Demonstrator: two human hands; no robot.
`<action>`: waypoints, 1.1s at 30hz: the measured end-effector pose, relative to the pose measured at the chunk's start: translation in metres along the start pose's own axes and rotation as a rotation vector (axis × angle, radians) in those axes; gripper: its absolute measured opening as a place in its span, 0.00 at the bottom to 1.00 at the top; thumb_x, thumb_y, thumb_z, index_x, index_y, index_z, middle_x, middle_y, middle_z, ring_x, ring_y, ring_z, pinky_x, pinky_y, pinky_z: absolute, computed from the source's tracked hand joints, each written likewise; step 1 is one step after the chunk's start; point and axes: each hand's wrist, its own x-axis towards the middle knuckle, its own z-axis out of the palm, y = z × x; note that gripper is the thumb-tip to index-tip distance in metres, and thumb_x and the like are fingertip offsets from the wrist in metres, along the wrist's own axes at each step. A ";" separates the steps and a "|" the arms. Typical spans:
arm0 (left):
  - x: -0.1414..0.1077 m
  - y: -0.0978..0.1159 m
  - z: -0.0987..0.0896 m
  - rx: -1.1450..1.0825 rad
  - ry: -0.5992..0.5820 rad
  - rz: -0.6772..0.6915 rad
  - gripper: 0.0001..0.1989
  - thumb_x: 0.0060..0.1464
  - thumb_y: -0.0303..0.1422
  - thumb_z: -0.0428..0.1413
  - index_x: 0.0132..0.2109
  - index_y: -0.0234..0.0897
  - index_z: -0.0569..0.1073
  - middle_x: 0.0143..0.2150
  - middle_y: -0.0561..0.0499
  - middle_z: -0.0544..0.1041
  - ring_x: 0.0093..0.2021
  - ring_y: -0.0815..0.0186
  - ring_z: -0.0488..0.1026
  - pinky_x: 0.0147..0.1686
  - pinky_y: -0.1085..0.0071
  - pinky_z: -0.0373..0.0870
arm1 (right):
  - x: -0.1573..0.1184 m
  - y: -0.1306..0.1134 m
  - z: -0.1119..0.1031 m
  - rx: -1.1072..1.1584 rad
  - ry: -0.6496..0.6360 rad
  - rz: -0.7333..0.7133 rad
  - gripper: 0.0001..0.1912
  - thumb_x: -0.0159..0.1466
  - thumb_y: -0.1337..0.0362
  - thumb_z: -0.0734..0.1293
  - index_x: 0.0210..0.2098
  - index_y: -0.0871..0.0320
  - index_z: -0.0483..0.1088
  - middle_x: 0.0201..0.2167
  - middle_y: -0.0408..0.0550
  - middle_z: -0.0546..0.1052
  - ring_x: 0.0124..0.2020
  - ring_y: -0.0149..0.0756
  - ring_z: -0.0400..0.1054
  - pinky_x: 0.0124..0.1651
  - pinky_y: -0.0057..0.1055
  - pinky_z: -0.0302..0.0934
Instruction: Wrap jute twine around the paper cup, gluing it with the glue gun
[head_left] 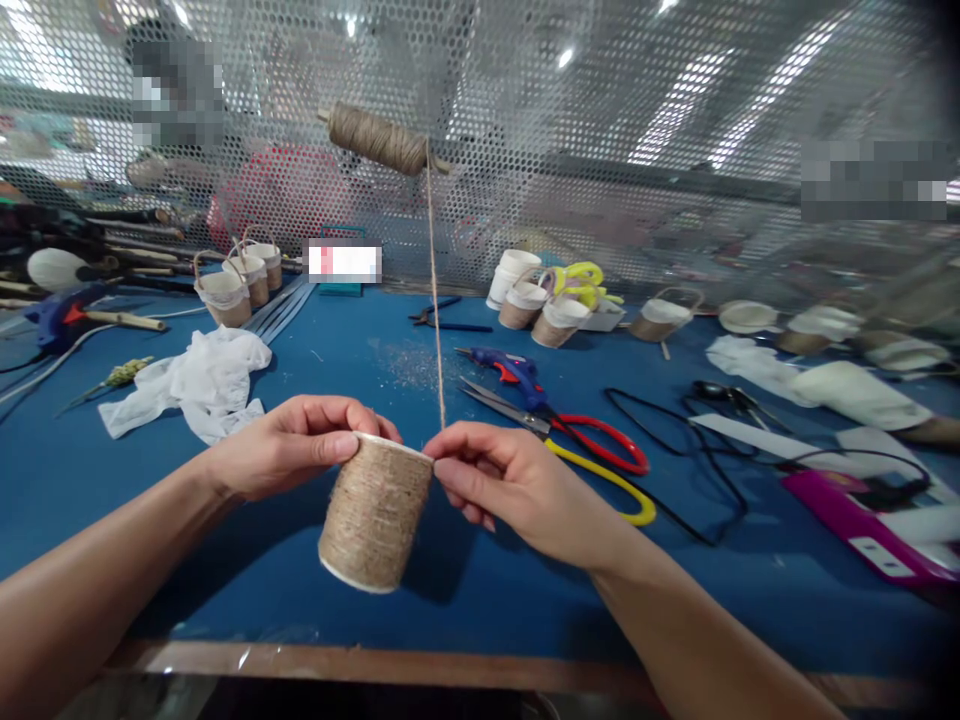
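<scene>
A small cup wrapped in tan twine (pixel 379 515) is held above the table, its white rim toward the top. My left hand (pixel 300 445) grips that rim, thumb outside and fingers reaching behind or inside. At the rim's right side, my right hand (pixel 502 480) pinches the twine (pixel 436 330) between thumb and fingertips. The strand runs taut up to a twine spool (pixel 379 138) on a stick against the mesh panel. Behind my right hand lie scissors (pixel 570 455) with red and yellow handles and a blue glue gun (pixel 506 372).
Several wrapped cups (pixel 225 298) with handles stand at the back left, more cups (pixel 517 300) at the back centre. White cloth (pixel 199 375) lies left, near another glue gun (pixel 64 315). Pliers (pixel 442 318) lie centrally. A purple power strip (pixel 847 525) and black cable (pixel 720 480) are right.
</scene>
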 end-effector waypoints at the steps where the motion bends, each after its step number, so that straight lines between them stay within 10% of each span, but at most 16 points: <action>1: 0.000 -0.001 -0.001 0.004 -0.004 0.003 0.09 0.47 0.36 0.61 0.30 0.34 0.74 0.37 0.47 0.75 0.41 0.63 0.69 0.43 0.66 0.64 | 0.000 0.000 0.000 0.011 -0.007 -0.001 0.07 0.60 0.62 0.63 0.34 0.59 0.67 0.20 0.37 0.63 0.19 0.22 0.58 0.19 0.19 0.53; 14: 0.012 -0.023 0.009 0.146 0.206 -0.086 0.39 0.34 0.47 0.65 0.51 0.31 0.64 0.49 0.38 0.70 0.47 0.56 0.69 0.45 0.63 0.63 | 0.009 0.004 0.000 -0.247 0.180 -0.127 0.05 0.61 0.63 0.61 0.32 0.58 0.65 0.21 0.39 0.64 0.22 0.26 0.58 0.24 0.24 0.56; 20: 0.012 -0.033 0.020 0.056 0.266 -0.118 0.30 0.34 0.40 0.67 0.43 0.31 0.65 0.33 0.50 0.72 0.31 0.68 0.68 0.32 0.71 0.63 | 0.009 0.001 0.005 -0.260 0.179 -0.128 0.05 0.60 0.63 0.61 0.32 0.58 0.66 0.22 0.39 0.66 0.23 0.27 0.60 0.26 0.25 0.58; 33: 0.011 -0.031 0.020 -0.033 0.215 -0.081 0.33 0.35 0.37 0.67 0.48 0.33 0.63 0.35 0.49 0.72 0.33 0.67 0.69 0.34 0.70 0.62 | 0.006 -0.003 0.006 -0.246 0.190 -0.142 0.06 0.61 0.63 0.61 0.32 0.58 0.66 0.22 0.39 0.66 0.22 0.25 0.60 0.25 0.24 0.58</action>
